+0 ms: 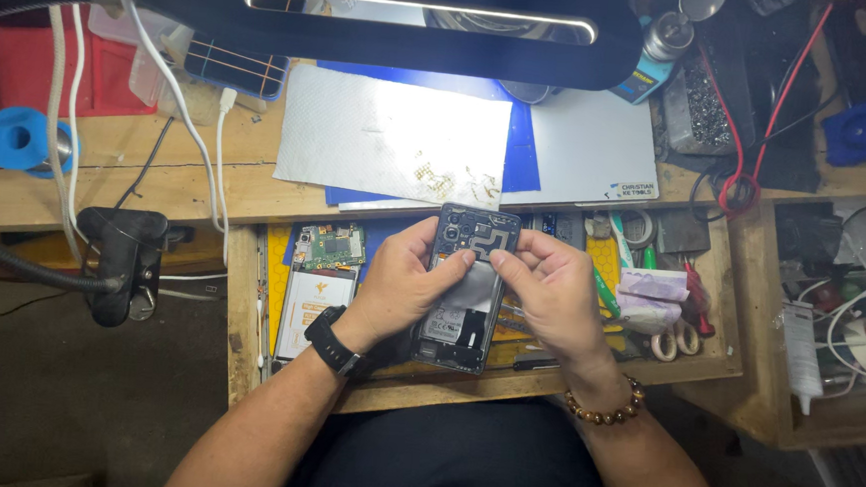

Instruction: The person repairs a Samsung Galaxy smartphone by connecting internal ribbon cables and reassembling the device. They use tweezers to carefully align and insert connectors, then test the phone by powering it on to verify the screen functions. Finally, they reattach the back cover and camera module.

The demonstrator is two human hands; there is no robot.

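An opened smartphone (464, 321) with its back cover off, showing dark inner parts and a grey battery, is held upright over a wooden drawer tray (716, 363). My left hand (403, 282), with a black watch on the wrist, grips its left edge, thumb across the middle. My right hand (548, 293), with a brown bead bracelet, holds the right edge, thumb pressing near the battery's top. Both thumbs nearly meet on the phone.
In the tray lie a green circuit board (331, 246), a white battery (304, 308), scissors (676, 337) and small tools. A white cloth (389, 136) and grey mat (589, 148) lie on the bench. A black lamp head (417, 17) hangs above; its clamp (126, 265) sits left.
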